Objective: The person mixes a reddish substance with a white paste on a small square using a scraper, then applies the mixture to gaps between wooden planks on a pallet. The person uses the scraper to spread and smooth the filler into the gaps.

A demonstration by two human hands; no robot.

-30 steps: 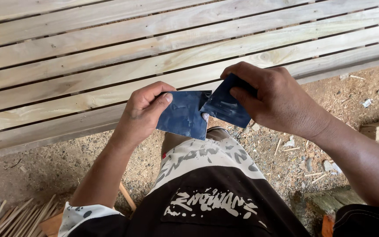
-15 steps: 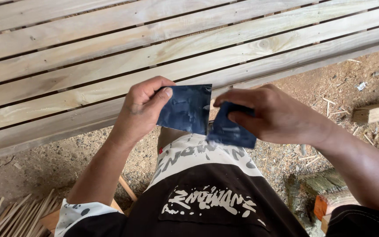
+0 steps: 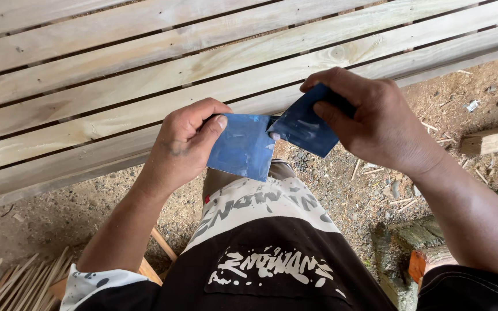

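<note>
My left hand (image 3: 185, 144) pinches the left edge of a blue sheet of sandpaper (image 3: 242, 147) with thumb on top. My right hand (image 3: 370, 118) grips a second blue piece of the sheet (image 3: 304, 128), tilted, its corner meeting the first piece near the middle. Whether the two pieces are still joined I cannot tell. Both are held above my knee, which is covered by black and white printed shorts (image 3: 266, 253).
A slatted frame of pale wooden planks (image 3: 145, 75) lies across the ground ahead. Dirt with wood chips (image 3: 364, 184) surrounds my leg. Thin wooden sticks (image 3: 12, 282) lie at lower left, a wood offcut (image 3: 491, 138) at right.
My right hand dropped below the left piece half a second ago, then rose back up and right, lifting its blue piece level with the other.
</note>
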